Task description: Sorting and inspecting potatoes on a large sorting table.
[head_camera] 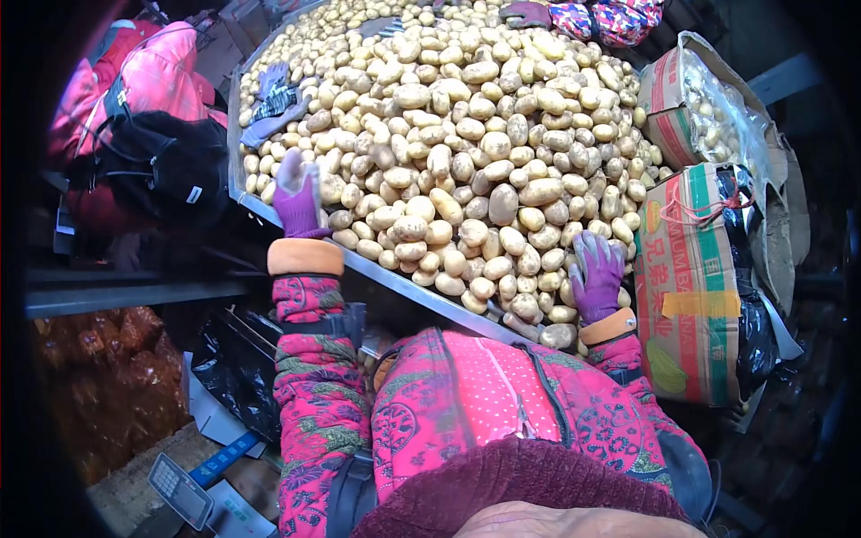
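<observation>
A wide heap of potatoes [498, 144] fills a metal-edged table [430, 296] before me. My left hand [298, 195], in a purple glove with grey palm and fingers, is at the table's left edge beside the potatoes, its fingers pointing away from me. Whether it holds anything I cannot tell. At the near right of the heap, my right hand [597, 276] lies on the potatoes in a matching glove, palm down with the fingers spread. Beyond my left hand, loose work gloves [274, 107] rest on the potatoes.
Right of the table stand a banana carton [686, 269] with black plastic and an open carton of potatoes [666, 101]. A person in pink [158, 74] is at the left, and another person's gloved hand [526, 14] is at the far side. A scale display [180, 491] sits lower left.
</observation>
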Demonstrator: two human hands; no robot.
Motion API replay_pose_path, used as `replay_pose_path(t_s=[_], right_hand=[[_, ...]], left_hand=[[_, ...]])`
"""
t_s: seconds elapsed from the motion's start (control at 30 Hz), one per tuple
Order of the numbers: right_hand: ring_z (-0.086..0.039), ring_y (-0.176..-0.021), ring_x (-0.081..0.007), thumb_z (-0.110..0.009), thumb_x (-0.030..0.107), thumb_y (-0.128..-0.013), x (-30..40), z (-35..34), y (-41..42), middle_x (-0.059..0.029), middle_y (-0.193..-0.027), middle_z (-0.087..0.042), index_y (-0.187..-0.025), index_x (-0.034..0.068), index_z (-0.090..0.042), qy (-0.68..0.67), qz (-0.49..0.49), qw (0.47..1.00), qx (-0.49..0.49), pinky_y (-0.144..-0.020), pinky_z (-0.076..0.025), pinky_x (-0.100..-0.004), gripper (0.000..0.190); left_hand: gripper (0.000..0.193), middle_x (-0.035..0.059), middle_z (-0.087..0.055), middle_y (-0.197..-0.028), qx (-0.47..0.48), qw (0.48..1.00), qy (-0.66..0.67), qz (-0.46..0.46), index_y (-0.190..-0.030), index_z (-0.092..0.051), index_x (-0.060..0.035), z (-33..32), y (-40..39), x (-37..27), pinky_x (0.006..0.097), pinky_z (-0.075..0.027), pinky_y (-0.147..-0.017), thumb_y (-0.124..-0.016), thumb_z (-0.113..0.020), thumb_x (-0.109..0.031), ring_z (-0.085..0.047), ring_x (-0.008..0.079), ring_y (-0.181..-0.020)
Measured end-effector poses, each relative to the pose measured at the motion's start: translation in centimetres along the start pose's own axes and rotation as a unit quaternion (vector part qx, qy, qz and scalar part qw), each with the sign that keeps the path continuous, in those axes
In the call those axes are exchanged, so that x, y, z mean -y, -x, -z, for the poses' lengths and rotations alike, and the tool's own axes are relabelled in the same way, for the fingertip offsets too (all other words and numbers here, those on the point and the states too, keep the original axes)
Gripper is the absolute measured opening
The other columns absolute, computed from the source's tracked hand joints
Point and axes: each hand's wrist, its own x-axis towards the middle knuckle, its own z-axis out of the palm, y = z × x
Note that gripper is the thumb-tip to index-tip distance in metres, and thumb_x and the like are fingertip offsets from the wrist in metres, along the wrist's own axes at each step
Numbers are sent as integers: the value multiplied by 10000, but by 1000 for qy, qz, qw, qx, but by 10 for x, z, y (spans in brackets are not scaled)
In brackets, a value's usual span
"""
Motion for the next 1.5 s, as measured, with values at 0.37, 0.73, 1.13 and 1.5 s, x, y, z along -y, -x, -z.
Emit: replay_pose_path(t_s=[0.37,0.73,1.13,1.5], right_hand=[[-413,-1314,-294,-622,235,-822,3,1,-4,-79,-1415,-493,-1374,155,-526,12,-16,1000,22,-1137,-220,-527,566],[-415,-1309,-298,-627,245,-817,5,1,-4,-79,-1404,-500,-1373,157,-527,11,-5,1000,-20,-1135,-226,-520,572],[-404,-1320,-304,-561,286,-883,-7,-12,1,-118,-1423,-490,-1388,110,-512,32,55,998,-30,-1124,-208,-513,537],[-498,-1276,-335,-535,217,-936,-3,-3,1,-152,-1373,-553,-1358,42,-516,33,124,992,-2,-1078,-327,-458,458]], left_hand=[[665,111,-459,-1433,73,741,-657,-119,-1406,-471,-212,-13,-6,56,528,-344,-1066,-827,-688,-458,-411,350,-1335],[530,96,-599,-1220,88,949,182,242,-1348,-509,-56,-10,-22,52,355,-554,-861,-918,-651,-333,-602,225,-1100],[749,165,-461,-1439,32,722,668,180,-1476,-372,-174,67,136,-57,547,-470,-974,-871,-635,-530,-573,383,-1119],[557,110,-620,-1102,-224,852,452,139,-1274,-550,-76,250,362,7,355,-494,-619,-924,-554,-508,-604,244,-816]])
